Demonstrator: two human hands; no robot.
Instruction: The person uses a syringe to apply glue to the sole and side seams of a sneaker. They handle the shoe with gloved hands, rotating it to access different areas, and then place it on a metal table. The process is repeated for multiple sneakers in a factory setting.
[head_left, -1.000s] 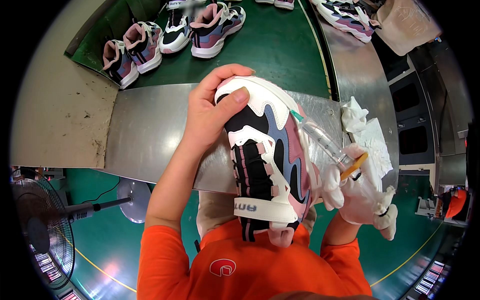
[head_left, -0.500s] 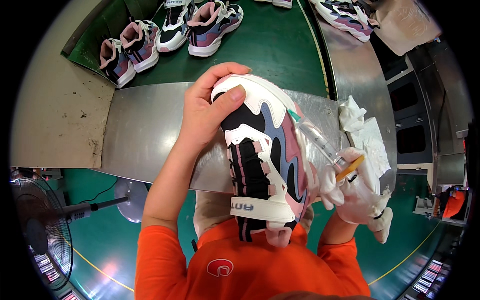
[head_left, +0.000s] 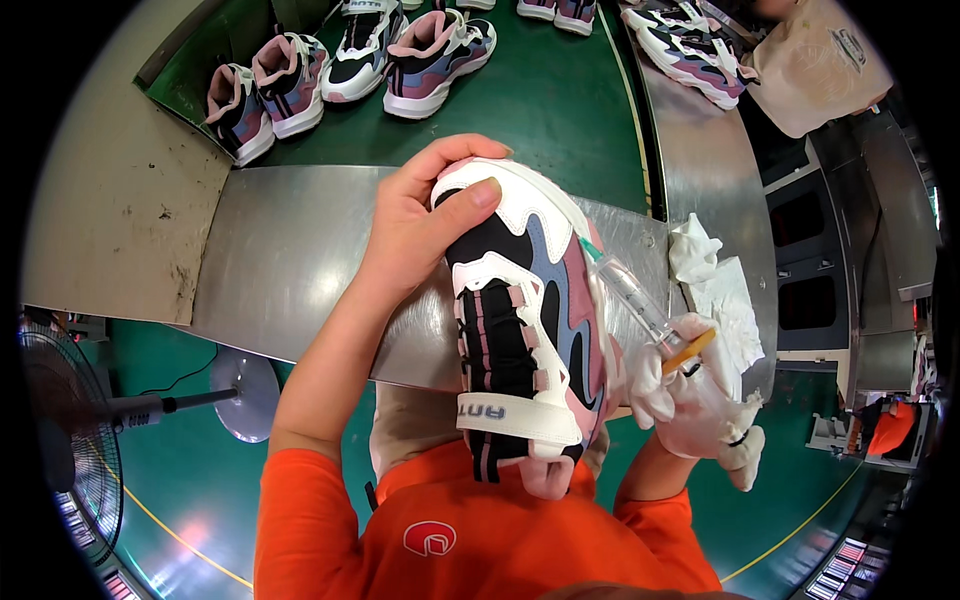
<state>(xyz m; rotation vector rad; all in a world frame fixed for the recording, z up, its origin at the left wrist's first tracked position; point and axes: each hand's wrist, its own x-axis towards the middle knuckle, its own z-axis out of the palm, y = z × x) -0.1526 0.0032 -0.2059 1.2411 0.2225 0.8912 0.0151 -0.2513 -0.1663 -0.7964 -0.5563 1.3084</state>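
Note:
A white, black, blue and mauve sneaker [head_left: 545,270] is held tilted above the steel tabletop, toe away from me, its strap end close to my chest. My left hand [head_left: 425,215] grips the toe, thumb on the upper and fingers around the front edge. In a white glove, my right hand [head_left: 705,385] closes around a clear syringe [head_left: 632,298] with a green needle tip. That tip is at the seam between upper and sole on the shoe's right side. An orange-yellow stick [head_left: 688,352] also sticks out between the gloved fingers.
Several matching sneakers [head_left: 435,65] stand on the green belt [head_left: 560,120] ahead. More shoes [head_left: 690,55] lie on the steel ledge at far right, near beige clothing [head_left: 820,65]. Crumpled white tissue [head_left: 720,300] lies right of my glove. A fan [head_left: 70,420] stands at left.
The whole view has shifted slightly. The needle tip has slid a little along the sole seam, away from the toe. Both hands keep their holds.

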